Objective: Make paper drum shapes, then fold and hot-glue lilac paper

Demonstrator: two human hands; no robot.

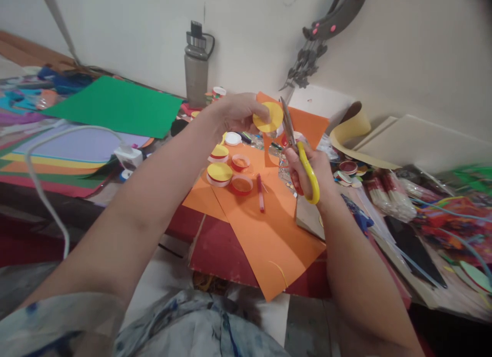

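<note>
Raised over the work table, my left hand [240,113] pinches a round yellow paper disc [273,118] between thumb and fingers. My right hand [313,167] grips yellow-handled scissors [289,129], their blades pointing up just beside the disc's right edge. Orange paper sheets [284,234] lie below both hands, one reaching past the table's front edge. On them sit small round lids, two topped with yellow discs [220,172] and two with orange insides [242,184]. A red pen [260,193] lies next to the lids. A thin yellow paper strip [280,272] rests near the front.
A grey bottle [196,70] stands against the wall. Left are a green sheet [115,105], stacked coloured papers and a white charger [128,157] with its cable. At right lie a black flat object [415,249], packets of cotton swabs or similar sticks [388,193] and colourful scraps.
</note>
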